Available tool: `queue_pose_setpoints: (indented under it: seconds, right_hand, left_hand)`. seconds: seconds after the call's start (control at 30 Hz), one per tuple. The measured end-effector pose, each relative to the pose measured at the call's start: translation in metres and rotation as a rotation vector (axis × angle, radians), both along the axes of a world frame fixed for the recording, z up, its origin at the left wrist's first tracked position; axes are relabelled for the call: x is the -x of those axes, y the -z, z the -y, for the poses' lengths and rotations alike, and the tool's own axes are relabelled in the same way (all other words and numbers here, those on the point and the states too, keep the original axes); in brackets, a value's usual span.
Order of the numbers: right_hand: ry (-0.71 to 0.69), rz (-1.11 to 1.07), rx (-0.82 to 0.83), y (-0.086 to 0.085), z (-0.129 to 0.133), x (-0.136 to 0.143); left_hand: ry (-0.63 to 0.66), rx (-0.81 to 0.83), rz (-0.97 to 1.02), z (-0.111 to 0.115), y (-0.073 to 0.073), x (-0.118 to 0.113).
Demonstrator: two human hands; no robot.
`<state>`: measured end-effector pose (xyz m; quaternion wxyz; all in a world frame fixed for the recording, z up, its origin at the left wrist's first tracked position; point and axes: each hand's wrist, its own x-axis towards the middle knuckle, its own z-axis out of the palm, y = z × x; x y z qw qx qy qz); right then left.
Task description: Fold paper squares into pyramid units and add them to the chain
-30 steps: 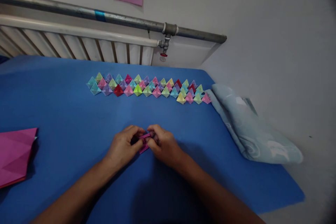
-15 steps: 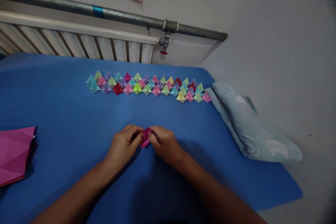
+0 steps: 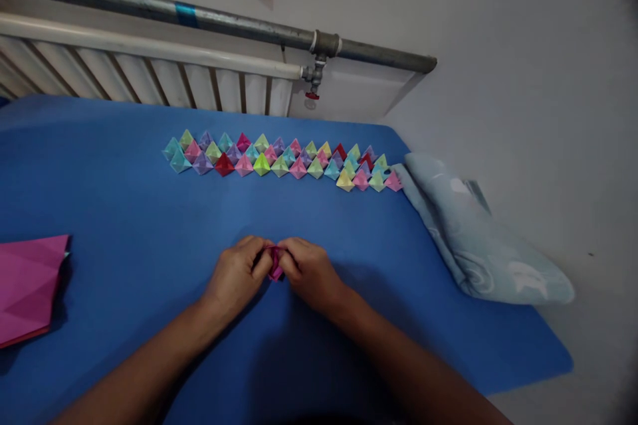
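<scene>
A small folded piece of magenta paper (image 3: 275, 267) is pinched between my two hands, just above the blue tabletop (image 3: 164, 232). My left hand (image 3: 240, 270) grips its left side with thumb and forefinger. On the other side, my right hand (image 3: 310, 272) pinches it the same way, and the fingertips of both hands nearly meet. Much of the paper is hidden behind the thumbs. Beyond the hands, several small origami pieces (image 3: 280, 165) in many colours stand in staggered rows across the table.
Larger sheets of creased pink paper (image 3: 24, 285) lie at the left edge. A folded pale blue-green cloth (image 3: 478, 239) rests at the right against the wall. Behind the table are a white radiator (image 3: 164, 83), a metal pipe (image 3: 249, 28) and a red-handled valve (image 3: 312, 95).
My hands have come closer together, and the magenta paper between them looks narrower, squeezed inward. The rows of origami pieces stay as they were; the view has tilted slightly.
</scene>
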<state>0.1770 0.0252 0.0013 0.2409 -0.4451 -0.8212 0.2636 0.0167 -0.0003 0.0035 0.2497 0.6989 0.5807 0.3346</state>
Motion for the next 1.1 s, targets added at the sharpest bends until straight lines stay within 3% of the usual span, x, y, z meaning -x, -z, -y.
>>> queue_pose_setpoints:
  seconds: [0.27,0.63,1.1]
  right_hand:
    - [0.007,-0.048,-0.072,0.0054,-0.0016,0.0013]
    - [0.048,-0.133,-0.044,0.0072,-0.0029,0.003]
    - [0.059,0.183,-0.174,0.0042,-0.0064,0.0016]
  left_hand:
    - [-0.003,0.025,0.021,-0.0022,0.0012,-0.0002]
    - [0.011,0.045,0.039,-0.0043,0.0007,0.0021]
    - [-0.008,0.047,0.033,-0.0084,0.0017,0.0062]
